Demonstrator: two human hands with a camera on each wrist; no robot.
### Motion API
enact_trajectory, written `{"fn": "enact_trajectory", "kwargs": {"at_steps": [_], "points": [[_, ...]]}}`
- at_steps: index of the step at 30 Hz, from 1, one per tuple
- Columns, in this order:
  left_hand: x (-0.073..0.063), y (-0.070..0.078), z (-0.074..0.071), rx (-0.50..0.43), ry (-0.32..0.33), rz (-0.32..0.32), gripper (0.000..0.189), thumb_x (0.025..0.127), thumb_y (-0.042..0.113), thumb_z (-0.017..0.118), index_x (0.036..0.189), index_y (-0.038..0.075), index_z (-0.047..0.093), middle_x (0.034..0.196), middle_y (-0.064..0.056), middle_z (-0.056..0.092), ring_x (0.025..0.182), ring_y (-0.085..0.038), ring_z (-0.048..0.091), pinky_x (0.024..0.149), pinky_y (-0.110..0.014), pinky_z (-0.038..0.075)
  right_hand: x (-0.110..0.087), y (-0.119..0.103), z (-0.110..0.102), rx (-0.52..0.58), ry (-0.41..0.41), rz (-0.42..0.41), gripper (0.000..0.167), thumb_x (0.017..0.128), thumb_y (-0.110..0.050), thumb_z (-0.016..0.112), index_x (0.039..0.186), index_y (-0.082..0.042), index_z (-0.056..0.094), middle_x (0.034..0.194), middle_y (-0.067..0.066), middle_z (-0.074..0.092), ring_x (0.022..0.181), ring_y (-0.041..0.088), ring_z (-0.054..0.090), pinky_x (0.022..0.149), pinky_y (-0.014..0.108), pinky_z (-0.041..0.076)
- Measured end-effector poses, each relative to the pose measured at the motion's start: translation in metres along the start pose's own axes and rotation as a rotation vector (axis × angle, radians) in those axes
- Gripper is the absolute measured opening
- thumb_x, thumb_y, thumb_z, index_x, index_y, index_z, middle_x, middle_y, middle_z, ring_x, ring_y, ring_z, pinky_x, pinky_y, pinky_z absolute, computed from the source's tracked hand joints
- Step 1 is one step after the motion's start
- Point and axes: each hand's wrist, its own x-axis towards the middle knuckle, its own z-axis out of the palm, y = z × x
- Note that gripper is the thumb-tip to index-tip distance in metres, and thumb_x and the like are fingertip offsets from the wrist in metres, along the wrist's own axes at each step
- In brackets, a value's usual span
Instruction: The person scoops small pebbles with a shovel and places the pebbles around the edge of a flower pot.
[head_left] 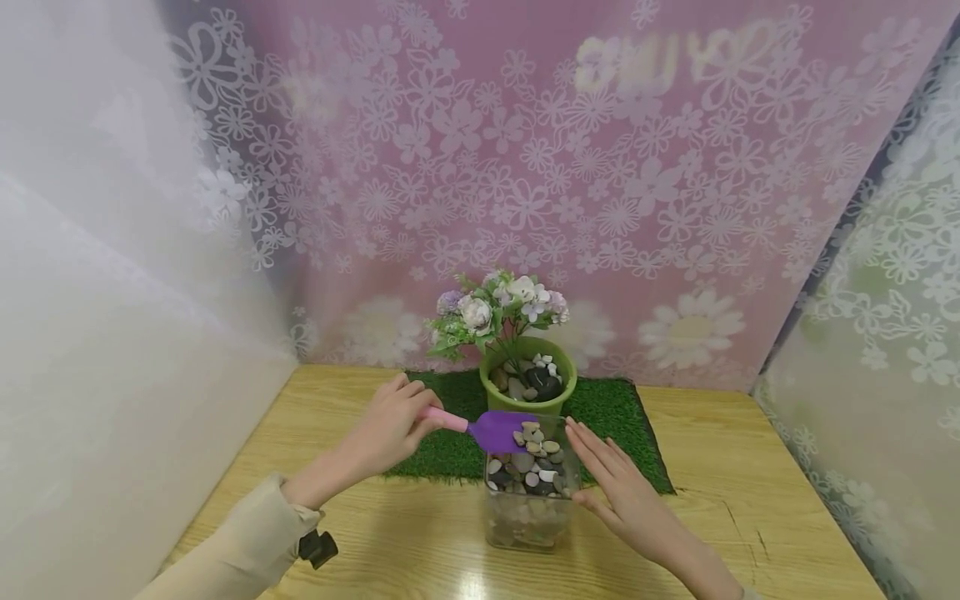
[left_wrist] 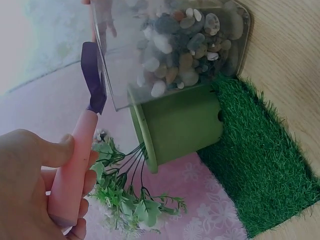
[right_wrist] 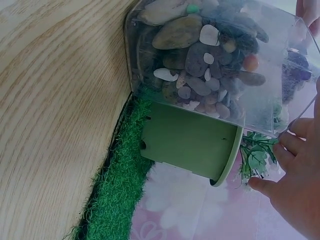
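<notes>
My left hand (head_left: 396, 421) grips the pink handle (left_wrist: 75, 165) of a small trowel with a purple blade (head_left: 497, 432). The blade lies over the left side of a clear square container (head_left: 525, 533), with several pebbles (head_left: 531, 433) at its tip. Grey, white and brown stones (right_wrist: 195, 60) fill the lower part of the container. On the container's right side, the straight fingers of my right hand (head_left: 618, 492) touch the rim and wall. Right behind the container stands a green pot (head_left: 572, 379) holding stones and artificial flowers (head_left: 502, 308).
Under the pot lies a green artificial grass mat (head_left: 615, 417) on the wooden table (head_left: 720, 467). Behind the table hangs a pink floral curtain (head_left: 480, 167), with pale walls or sheets (head_left: 135, 292) on both sides.
</notes>
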Motion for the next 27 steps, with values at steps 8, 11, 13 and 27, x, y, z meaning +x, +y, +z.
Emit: {"fn": "enact_trajectory", "kwargs": {"at_steps": [8, 11, 13, 27], "points": [[0.012, -0.009, -0.002, 0.03, 0.065, -0.05, 0.011, 0.09, 0.019, 0.076, 0.091, 0.009, 0.071, 0.086, -0.001, 0.067, 0.079, -0.019, 0.046, 0.077, -0.037, 0.039, -0.002, 0.002, 0.001, -0.008, -0.02, 0.007, 0.089, 0.092, -0.018, 0.073, 0.163, -0.015, 0.021, 0.166, 0.011, 0.026, 0.152, 0.023, 0.025, 0.119, 0.017, -0.004], [0.02, -0.013, -0.002, 0.06, 0.079, -0.083, 0.012, 0.091, 0.019, 0.076, 0.09, 0.008, 0.071, 0.087, -0.002, 0.068, 0.084, -0.022, 0.053, 0.081, -0.04, 0.044, -0.001, 0.003, 0.001, -0.007, -0.019, 0.005, 0.087, 0.091, -0.017, 0.074, 0.162, -0.011, 0.023, 0.166, 0.011, 0.026, 0.153, 0.022, 0.024, 0.119, 0.017, -0.005], [0.025, -0.016, -0.001, 0.088, 0.086, -0.1, 0.013, 0.091, 0.019, 0.076, 0.09, 0.007, 0.071, 0.088, -0.004, 0.069, 0.087, -0.025, 0.055, 0.083, -0.041, 0.046, -0.001, 0.003, 0.002, -0.003, -0.011, 0.005, 0.086, 0.091, -0.017, 0.074, 0.162, -0.01, 0.025, 0.166, 0.011, 0.027, 0.152, 0.023, 0.025, 0.119, 0.017, -0.004], [0.049, -0.016, 0.009, 0.209, -0.043, -0.235, 0.023, 0.095, 0.025, 0.071, 0.099, 0.003, 0.074, 0.094, -0.01, 0.071, 0.086, -0.026, 0.055, 0.084, -0.04, 0.047, -0.002, 0.002, 0.002, 0.015, -0.007, 0.017, 0.085, 0.092, -0.018, 0.073, 0.162, -0.014, 0.024, 0.165, 0.011, 0.028, 0.152, 0.022, 0.026, 0.12, 0.016, -0.003]]}}
